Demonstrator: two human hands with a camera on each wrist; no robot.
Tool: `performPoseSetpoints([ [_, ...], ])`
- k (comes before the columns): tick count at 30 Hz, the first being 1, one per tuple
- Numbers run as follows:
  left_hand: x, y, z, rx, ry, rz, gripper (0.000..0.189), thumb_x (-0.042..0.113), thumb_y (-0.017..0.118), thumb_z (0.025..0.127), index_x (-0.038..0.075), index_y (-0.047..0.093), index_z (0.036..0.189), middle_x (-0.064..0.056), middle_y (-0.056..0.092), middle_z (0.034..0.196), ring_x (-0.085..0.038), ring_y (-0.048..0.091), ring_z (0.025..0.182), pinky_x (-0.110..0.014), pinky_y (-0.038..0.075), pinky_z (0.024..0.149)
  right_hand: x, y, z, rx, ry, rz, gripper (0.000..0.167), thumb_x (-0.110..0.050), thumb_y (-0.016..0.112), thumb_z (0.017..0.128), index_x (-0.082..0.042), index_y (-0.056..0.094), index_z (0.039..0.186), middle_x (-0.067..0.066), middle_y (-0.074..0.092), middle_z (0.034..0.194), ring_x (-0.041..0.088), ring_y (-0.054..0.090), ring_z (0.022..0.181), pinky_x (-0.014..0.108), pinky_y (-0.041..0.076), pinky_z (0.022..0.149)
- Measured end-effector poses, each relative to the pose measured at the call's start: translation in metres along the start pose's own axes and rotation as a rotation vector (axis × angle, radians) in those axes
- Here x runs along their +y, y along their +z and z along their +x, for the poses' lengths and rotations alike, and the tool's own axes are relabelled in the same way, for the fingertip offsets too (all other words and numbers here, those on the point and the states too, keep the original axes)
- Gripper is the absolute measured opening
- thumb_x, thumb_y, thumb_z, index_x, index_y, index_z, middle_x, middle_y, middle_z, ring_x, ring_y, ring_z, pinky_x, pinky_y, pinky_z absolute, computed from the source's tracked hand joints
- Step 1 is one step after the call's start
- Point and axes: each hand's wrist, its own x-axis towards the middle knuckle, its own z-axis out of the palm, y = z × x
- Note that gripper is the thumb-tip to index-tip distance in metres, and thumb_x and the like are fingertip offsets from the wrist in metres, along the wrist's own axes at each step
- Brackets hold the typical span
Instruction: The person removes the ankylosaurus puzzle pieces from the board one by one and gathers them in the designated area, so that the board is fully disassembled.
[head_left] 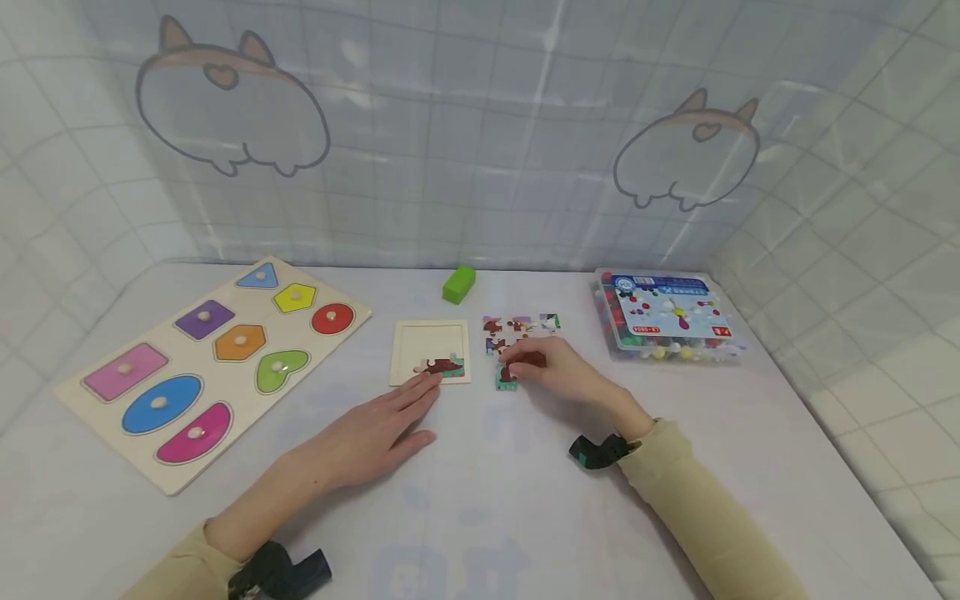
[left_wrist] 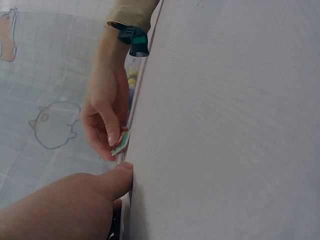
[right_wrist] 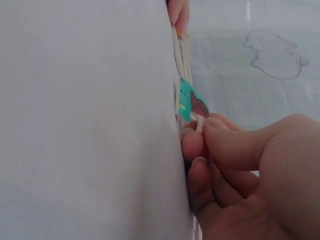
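My right hand point(head_left: 558, 371) pinches a jigsaw puzzle piece point(right_wrist: 191, 101) between thumb and fingers, to the right of a square wooden puzzle tray point(head_left: 398, 333). The piece is turquoise with a brown shape and appears tilted in the right wrist view. Several other loose puzzle pieces point(head_left: 519, 324) lie just beyond that hand, partly hidden by its fingers. Joined pieces point(head_left: 452, 366) in brown and turquoise sit along the tray's near right side. With straight fingers, my left hand point(head_left: 375, 433) rests at the tray's near edge, fingertips right at those pieces.
On the left lies a wooden shape board point(head_left: 247, 392) with knobbed, coloured shapes. A green block point(head_left: 459, 284) stands behind the tray. At the back right is a clear plastic box point(head_left: 667, 315) of coloured parts. A tiled curtain hangs behind the table point(head_left: 600, 533).
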Motion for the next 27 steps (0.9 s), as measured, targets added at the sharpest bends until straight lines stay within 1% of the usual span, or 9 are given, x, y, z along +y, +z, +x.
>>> performPoseSetpoints([
  [4,-0.0003,0.0005,0.0006,-0.002,0.001,0.000,0.070,0.046,0.054,0.101,0.011,0.031,0.157,-0.003,0.022,0.166,-0.023,0.023,0.153,-0.045,0.034,0.118,0.0007,0.0035,0.0000,-0.014,-0.032,-0.010,0.024,-0.010,0.065,0.097,-0.012,0.071,0.121,-0.002,0.071,0.114,0.013,0.063,0.105,0.032,0.052,0.099],
  [7,-0.0001,0.0008,0.0005,0.003,0.008,0.003,0.070,0.045,0.054,0.101,0.010,0.031,0.157,-0.004,0.023,0.166,-0.023,0.024,0.152,-0.045,0.035,0.117,0.0016,0.0051,-0.0002,-0.019,-0.046,-0.034,0.026,-0.011,0.066,0.097,-0.012,0.070,0.123,-0.002,0.069,0.108,0.014,0.061,0.098,0.028,0.053,0.089],
  [11,0.0000,0.0012,0.0001,0.005,0.012,0.002,0.070,0.046,0.054,0.101,0.010,0.031,0.157,-0.005,0.024,0.166,-0.024,0.025,0.152,-0.046,0.036,0.117,0.0019,0.0058,-0.0013,-0.032,-0.035,-0.064,0.031,-0.014,0.071,0.094,-0.014,0.069,0.124,-0.002,0.062,0.097,0.016,0.056,0.086,0.025,0.049,0.075],
  [14,-0.0002,0.0014,0.0000,0.008,0.013,0.000,0.070,0.046,0.054,0.101,0.010,0.031,0.157,-0.005,0.024,0.166,-0.023,0.025,0.152,-0.045,0.036,0.117,0.0012,0.0058,-0.0020,-0.047,-0.025,-0.051,0.036,-0.013,0.076,0.089,-0.015,0.069,0.124,0.000,0.059,0.098,0.016,0.057,0.085,0.025,0.049,0.075],
  [17,-0.0002,0.0014,0.0001,0.022,0.023,0.005,0.070,0.044,0.055,0.101,0.010,0.032,0.157,-0.005,0.025,0.165,-0.024,0.025,0.152,-0.045,0.036,0.116,0.0009,0.0058,-0.0020,-0.054,-0.024,-0.043,0.037,-0.011,0.077,0.088,-0.015,0.070,0.124,0.001,0.058,0.100,0.016,0.057,0.087,0.025,0.050,0.077],
  [20,0.0000,0.0006,0.0000,0.036,0.031,0.007,0.069,0.043,0.056,0.101,0.009,0.033,0.156,-0.006,0.027,0.165,-0.024,0.026,0.152,-0.045,0.037,0.116,0.0005,0.0061,-0.0019,-0.050,-0.033,-0.049,0.036,-0.011,0.077,0.088,-0.014,0.070,0.123,0.002,0.057,0.101,0.015,0.057,0.087,0.025,0.050,0.077],
  [23,-0.0002,0.0000,-0.0003,0.037,0.028,0.004,0.068,0.043,0.056,0.101,0.009,0.034,0.156,-0.006,0.027,0.165,-0.025,0.026,0.152,-0.046,0.036,0.116,-0.0002,0.0067,-0.0019,-0.043,-0.049,-0.056,0.035,-0.012,0.076,0.089,-0.013,0.070,0.124,0.004,0.057,0.102,0.015,0.057,0.086,0.025,0.049,0.077],
  [27,-0.0005,-0.0001,-0.0009,0.032,0.019,-0.001,0.067,0.043,0.055,0.101,0.010,0.035,0.156,-0.005,0.028,0.165,-0.025,0.026,0.152,-0.046,0.036,0.116,-0.0007,0.0078,-0.0015,-0.033,-0.049,-0.062,0.036,-0.013,0.075,0.090,-0.012,0.069,0.125,0.004,0.057,0.102,0.015,0.057,0.086,0.026,0.050,0.077],
])
